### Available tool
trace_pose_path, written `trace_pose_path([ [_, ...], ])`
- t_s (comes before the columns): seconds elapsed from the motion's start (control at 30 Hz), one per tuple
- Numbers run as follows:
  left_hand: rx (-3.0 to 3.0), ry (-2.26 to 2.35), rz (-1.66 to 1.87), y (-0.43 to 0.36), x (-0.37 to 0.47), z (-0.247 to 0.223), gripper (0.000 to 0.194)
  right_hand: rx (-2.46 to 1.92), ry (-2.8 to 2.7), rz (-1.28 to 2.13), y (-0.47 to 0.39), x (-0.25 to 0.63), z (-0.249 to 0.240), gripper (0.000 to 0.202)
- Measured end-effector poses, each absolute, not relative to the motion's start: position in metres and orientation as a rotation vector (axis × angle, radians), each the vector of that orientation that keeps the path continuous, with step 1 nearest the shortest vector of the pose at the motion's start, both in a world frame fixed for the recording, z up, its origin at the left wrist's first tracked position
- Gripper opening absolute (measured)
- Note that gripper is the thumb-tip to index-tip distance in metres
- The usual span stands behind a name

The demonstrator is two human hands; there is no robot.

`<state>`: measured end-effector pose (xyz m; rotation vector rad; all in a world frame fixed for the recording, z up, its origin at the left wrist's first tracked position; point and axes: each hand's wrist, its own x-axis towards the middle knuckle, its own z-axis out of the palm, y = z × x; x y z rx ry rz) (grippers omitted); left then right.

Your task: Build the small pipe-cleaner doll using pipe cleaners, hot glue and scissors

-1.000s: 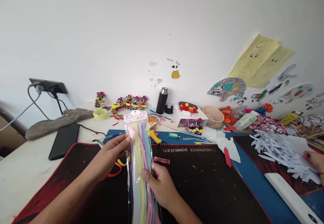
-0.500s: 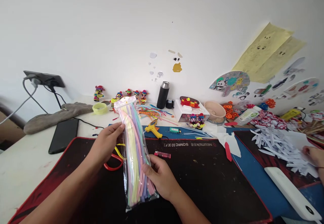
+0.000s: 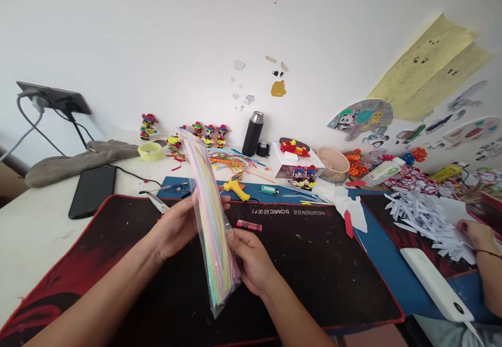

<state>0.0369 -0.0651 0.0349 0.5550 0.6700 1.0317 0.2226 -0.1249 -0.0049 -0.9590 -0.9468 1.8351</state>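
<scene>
A clear plastic bag of pastel pipe cleaners (image 3: pixel 214 216) is held up, tilted, above the black desk mat (image 3: pixel 314 274). My left hand (image 3: pixel 182 224) wraps round its left side, and its fingertips show past the right edge behind the bag. Lower down, my right hand (image 3: pixel 253 261) grips the right edge, thumb on the front. Scissors (image 3: pixel 159 204) lie partly hidden behind my left hand. Just beyond the bag are a yellow glue gun (image 3: pixel 236 186) and a red lighter (image 3: pixel 249 226).
Behind stand a black thermos (image 3: pixel 253 134), a white box (image 3: pixel 279 163) and small pipe-cleaner figures (image 3: pixel 221 136). A phone (image 3: pixel 93 191) lies at left. At right, another person's hand (image 3: pixel 474 234) is at a heap of white paper strips (image 3: pixel 427 221), near a white device (image 3: pixel 435 281).
My left hand has slid from the bag's upper left edge down and behind it. The bag has turned and tilted. The view has shifted slightly, and the other person's hand shows more.
</scene>
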Motion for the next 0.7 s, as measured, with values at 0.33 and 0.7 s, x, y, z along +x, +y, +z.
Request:
trace_pose_path([
  [0.33, 0.556, 1.004, 1.428, -0.051, 0.028, 0.046, 0.045, -0.903, -1.083, 1.832, -0.128, 0.229, -0.019, 0.069],
  [0.7, 0.687, 1.019, 1.483, -0.056, 0.029, 0.050, 0.052, -1.028, -1.261, 1.718, -0.135, 0.230, -0.010, 0.059],
])
